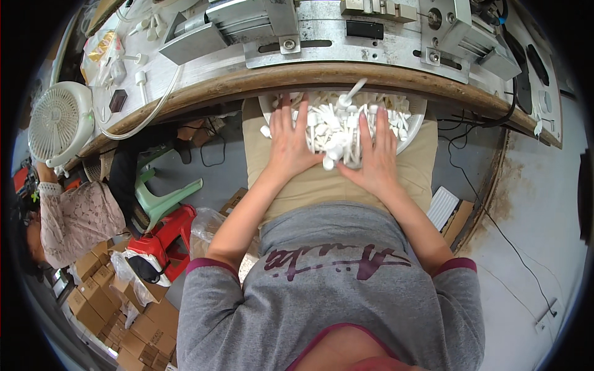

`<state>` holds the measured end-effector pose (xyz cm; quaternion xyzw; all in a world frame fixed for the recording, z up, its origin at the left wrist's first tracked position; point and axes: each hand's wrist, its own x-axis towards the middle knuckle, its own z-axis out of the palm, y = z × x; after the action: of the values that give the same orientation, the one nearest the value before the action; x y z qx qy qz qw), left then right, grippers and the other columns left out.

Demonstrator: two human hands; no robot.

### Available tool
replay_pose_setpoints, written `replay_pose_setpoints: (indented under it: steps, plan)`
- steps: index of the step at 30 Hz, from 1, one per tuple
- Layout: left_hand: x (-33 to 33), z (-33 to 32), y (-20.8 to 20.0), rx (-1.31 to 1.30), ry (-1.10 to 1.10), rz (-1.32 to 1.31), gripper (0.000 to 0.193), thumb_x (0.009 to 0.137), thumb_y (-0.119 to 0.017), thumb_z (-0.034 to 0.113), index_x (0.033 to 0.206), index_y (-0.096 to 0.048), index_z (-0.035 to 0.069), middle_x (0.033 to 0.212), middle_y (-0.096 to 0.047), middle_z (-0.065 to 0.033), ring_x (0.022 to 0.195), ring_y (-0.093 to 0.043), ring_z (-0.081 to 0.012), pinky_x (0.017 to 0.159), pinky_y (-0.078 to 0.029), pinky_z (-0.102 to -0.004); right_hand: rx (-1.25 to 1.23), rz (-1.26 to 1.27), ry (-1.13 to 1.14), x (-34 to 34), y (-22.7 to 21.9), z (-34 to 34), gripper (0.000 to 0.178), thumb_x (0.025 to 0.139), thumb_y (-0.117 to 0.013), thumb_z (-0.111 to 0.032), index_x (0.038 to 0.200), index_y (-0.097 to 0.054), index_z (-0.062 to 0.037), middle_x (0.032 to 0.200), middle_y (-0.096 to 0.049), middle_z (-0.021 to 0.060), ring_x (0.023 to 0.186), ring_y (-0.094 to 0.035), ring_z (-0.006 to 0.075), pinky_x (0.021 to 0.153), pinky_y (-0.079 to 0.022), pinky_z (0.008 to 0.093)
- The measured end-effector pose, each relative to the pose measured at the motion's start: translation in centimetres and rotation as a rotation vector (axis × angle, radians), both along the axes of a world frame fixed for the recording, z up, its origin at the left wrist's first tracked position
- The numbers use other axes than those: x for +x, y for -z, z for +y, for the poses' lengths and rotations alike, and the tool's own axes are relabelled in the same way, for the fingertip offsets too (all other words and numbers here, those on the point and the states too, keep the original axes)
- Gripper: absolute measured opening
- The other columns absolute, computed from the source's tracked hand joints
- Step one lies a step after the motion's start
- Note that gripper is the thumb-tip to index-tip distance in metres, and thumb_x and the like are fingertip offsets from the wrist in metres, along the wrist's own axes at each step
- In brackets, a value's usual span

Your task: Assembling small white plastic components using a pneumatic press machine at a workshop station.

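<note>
A white basin rests on my lap under the workbench edge. It is heaped with small white plastic pieces that have thin stems and thicker blocky heads. My left hand lies against the left side of the heap, fingers stretched out and pointing away from me. On the right side, my right hand rests with its fingers apart and its thumb toward the near edge of the heap. Both palms touch the pieces, and neither hand is closed round one. One piece sticks up at the far side of the heap.
Metal fixtures stand on the bench behind its worn wooden edge. A white fan, a pale tube and similar white pieces are at the left. Lower left are another person, a red stool and cardboard boxes. Cables hang at right.
</note>
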<state>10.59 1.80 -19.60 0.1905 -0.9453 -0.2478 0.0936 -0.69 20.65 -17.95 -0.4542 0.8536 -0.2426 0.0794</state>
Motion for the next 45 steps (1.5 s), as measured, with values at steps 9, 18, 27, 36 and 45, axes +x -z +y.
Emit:
replay_pose_setpoints:
  steps: [9,18,27,36,45]
  plan:
    - [-6.7,-2.1,-0.6,0.206,0.073,-0.237,0.082,0.067,-0.077,0.055,0.123,-0.061,-0.002,0.098,-0.068,-0.0295,0.097,-0.066,-0.0421,0.088,-0.052,-0.0494,0.027,-0.050,0.116,-3.7,2.8,-3.8,0.091,0.059,-0.086,-0.037,0.135,-0.048,-0.0026,0.119,-0.049,0.0293,0.105,-0.052,0.0452,0.095,-0.044,0.0530]
    - [-1.6,-3.5,-4.1,0.002,0.014,-0.062,0.069,0.085,-0.067,0.051,0.127,-0.058,-0.003,0.108,-0.065,-0.0272,0.104,-0.061,-0.0397,0.094,-0.046,-0.0461,0.143,-0.082,0.050,-5.8,2.0,-2.9,0.100,0.062,-0.088,-0.049,0.138,-0.044,0.0003,0.114,-0.052,0.0262,0.106,-0.052,0.0433,0.088,-0.045,0.0513]
    - [4.9,-4.9,2.8,0.193,-0.388,0.132,0.027,0.091,-0.066,0.017,0.113,-0.066,0.001,0.104,-0.065,-0.0165,0.100,-0.058,-0.0341,0.093,-0.042,-0.0435,-0.206,0.025,0.047,-3.8,-0.3,-0.5,0.107,0.064,-0.089,-0.049,0.149,-0.037,-0.0087,0.140,-0.040,0.0220,0.131,-0.037,0.0415,0.108,-0.029,0.0525]
    - [1.8,-1.2,-2.1,0.724,-0.410,0.370,0.028,0.092,-0.072,0.016,0.116,-0.070,0.004,0.099,-0.062,-0.0004,0.080,-0.054,-0.0075,0.076,-0.044,-0.0214,-0.332,-0.022,0.346,-4.1,0.7,3.3,0.079,0.085,-0.077,-0.029,0.148,-0.037,-0.0026,0.147,-0.038,0.0230,0.135,-0.038,0.0381,0.112,-0.029,0.0480]
    - [2.0,-0.9,0.2,0.273,-0.493,0.388,0.042,0.095,-0.066,0.022,0.132,-0.057,0.003,0.125,-0.057,-0.0133,0.116,-0.053,-0.0255,0.097,-0.044,-0.0362,-0.582,-0.801,0.849,-9.4,7.4,6.3,0.052,0.096,-0.064,-0.020,0.139,-0.047,0.0039,0.135,-0.054,0.0179,0.124,-0.051,0.0231,0.105,-0.039,0.0329]
